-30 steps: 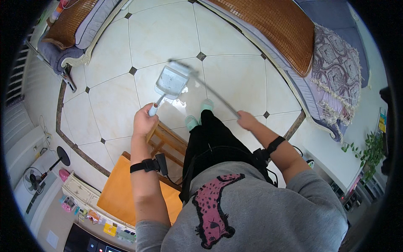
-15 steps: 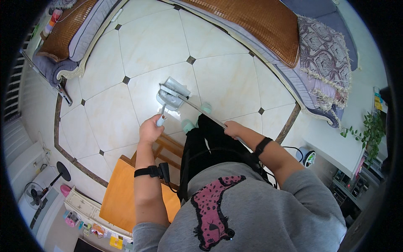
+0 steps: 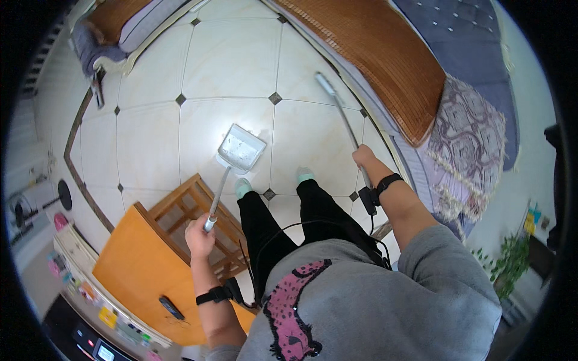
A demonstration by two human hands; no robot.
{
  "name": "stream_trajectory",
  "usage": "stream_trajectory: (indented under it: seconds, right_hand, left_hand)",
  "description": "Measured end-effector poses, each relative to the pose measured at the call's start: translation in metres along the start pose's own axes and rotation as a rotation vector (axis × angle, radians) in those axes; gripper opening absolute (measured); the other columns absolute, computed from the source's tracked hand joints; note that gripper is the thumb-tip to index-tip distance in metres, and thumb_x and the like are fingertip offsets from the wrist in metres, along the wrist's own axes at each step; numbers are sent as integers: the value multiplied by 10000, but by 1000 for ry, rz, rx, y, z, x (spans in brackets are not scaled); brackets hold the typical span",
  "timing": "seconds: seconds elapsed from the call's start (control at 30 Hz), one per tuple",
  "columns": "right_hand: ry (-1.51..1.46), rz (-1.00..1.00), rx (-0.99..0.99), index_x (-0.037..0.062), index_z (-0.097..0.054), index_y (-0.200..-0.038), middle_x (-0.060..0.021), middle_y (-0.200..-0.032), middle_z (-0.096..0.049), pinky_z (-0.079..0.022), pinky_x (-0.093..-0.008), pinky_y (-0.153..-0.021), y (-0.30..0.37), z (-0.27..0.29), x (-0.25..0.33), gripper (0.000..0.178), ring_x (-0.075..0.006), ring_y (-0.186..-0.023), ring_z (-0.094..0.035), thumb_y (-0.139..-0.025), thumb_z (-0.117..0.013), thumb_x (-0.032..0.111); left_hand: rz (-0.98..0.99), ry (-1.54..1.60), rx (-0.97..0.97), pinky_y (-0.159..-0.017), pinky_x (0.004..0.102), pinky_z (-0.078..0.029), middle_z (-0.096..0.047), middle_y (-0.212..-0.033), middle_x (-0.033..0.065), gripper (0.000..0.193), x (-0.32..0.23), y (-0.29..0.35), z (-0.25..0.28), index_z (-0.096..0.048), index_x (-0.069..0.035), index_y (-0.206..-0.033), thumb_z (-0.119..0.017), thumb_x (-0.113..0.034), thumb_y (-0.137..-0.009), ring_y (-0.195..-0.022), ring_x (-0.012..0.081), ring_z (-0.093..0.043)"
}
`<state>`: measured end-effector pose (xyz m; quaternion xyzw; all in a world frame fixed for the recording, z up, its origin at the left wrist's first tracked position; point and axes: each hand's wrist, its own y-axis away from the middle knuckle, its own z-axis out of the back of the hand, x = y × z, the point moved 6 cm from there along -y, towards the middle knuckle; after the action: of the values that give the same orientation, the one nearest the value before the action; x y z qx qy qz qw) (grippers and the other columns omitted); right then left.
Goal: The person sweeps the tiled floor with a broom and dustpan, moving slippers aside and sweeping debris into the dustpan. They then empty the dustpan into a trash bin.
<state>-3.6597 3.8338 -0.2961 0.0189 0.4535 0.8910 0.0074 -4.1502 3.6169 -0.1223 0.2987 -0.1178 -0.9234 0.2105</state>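
Broom moved off dustpan, near sofa edge.

My left hand grips the handle of a white dustpan just beyond my left slipper; my right hand holds a long-handled broom, its head near the sofa.

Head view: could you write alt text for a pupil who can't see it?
A person holds a white dustpan in the left grip and a long-handled broom in the right grip, the two apart. Pale floor tiles lie below, beside a sofa.
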Motion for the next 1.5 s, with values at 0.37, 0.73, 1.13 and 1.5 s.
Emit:
stream_trajectory:
  seconds: [0.37, 0.73, 1.13, 1.5]
  right_hand:
    - [-208, -56, 402, -105, -525, -814, -173, -565, -542, -474, -373, -439, 86, -86, 48, 240, -282, -485, -580, -725, -549, 117]
    - [347, 638, -47, -10, -578, -896, -219, -864, -607, -482, -405, -714, 10, 8, 245, 261, -341, -805, -601, -772, -476, 195]
    - [761, 665, 254, -46, -394, -1178, -249, -973, -585, -447, -458, -790, 124, -139, 139, 399, -382, -914, -568, -828, -382, 146]
    - [159, 359, 17, 15, -567, -1003, -211, -845, -612, -468, -403, -714, 153, -100, -64, 282, -328, -786, -594, -763, -497, 145]
  left_hand:
    - [364, 60, -38, -689, 404, -465, -594, -772, 140, 350, -31, 100, -102, -623, -171, -978, -617, -94, -637, -758, 330, -571]
    - [728, 440, -270, -666, 321, -472, -630, -843, 119, 376, -30, 251, -164, -619, -146, -995, -576, -51, -634, -727, 267, -605]
    - [988, 525, -376, -586, 342, -455, -599, -721, 107, 364, -15, 323, -207, -620, -172, -974, -573, -58, -631, -617, 271, -572]
    - [674, 364, -149, -593, 368, -459, -592, -676, 116, 356, 3, 367, -213, -624, -210, -973, -599, -121, -629, -650, 294, -584]
